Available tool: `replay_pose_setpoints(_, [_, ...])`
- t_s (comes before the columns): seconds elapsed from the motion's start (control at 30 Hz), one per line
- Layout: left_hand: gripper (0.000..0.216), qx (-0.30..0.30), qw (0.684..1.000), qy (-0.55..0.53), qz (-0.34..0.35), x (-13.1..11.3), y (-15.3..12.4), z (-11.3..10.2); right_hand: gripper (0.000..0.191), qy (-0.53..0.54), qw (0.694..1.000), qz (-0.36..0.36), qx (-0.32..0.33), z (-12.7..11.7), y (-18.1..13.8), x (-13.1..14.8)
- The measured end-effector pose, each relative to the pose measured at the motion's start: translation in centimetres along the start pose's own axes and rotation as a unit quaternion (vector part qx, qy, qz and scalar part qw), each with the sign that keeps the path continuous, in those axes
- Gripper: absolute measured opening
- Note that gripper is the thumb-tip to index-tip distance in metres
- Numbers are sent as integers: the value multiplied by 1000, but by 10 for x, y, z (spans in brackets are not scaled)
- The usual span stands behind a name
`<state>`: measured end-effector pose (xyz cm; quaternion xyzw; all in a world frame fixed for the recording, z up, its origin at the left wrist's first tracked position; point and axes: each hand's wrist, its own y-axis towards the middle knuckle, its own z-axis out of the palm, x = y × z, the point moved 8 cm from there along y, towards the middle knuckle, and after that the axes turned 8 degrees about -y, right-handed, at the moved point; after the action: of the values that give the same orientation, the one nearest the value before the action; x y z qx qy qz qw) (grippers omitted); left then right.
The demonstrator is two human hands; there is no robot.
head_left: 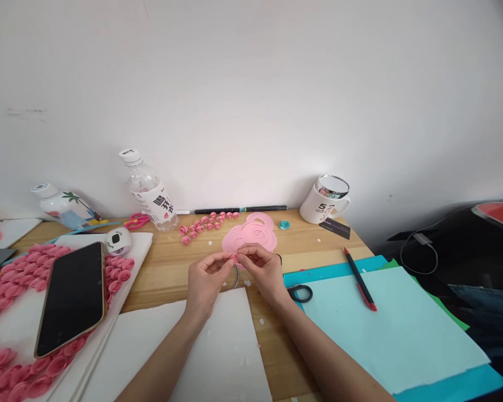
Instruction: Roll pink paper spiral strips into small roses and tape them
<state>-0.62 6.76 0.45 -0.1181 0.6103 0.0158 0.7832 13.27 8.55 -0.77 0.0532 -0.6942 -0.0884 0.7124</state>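
From the head camera, the left hand and the right hand meet above the wooden surface, fingertips pressed together in a pinching grip on a small pink paper roll, a tight, matte coil held in the air just in front of a stack of flat pink paper spirals. Beyond it, a loose row of finished pink paper rolls lies near a clear plastic bottle. To the left, a glossy black phone rests on a white board ringed with more pink rolls. To the right lie smooth pale blue paper sheets with a red pen on top, black-handled scissors at their edge, and a white mug stands by the wall.
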Motion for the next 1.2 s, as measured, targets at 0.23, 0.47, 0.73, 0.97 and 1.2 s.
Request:
replay_pose_setpoints(0.23, [16,10,1000,-13,-20,-1,-1,2,22,39,999,27,-6,0,-1,-4])
replay_pose_setpoints(0.47, [16,0,999,-29,-25,-3,-1,1,16,11,999,-3,-30,-6,0,1])
replay_pose_setpoints(0.73, [14,17,1000,-10,-20,-1,-1,3,16,-21,998,-51,-32,-9,0,9])
replay_pose_setpoints(0.97, [25,38,999,-9,-33,4,-2,6,23,-10,1000,-13,15,-2,0,3])
replay_pose_setpoints(1.2, [19,46,998,11,-35,4,-2,7,25,19,1000,9,7,-3,2,-4])
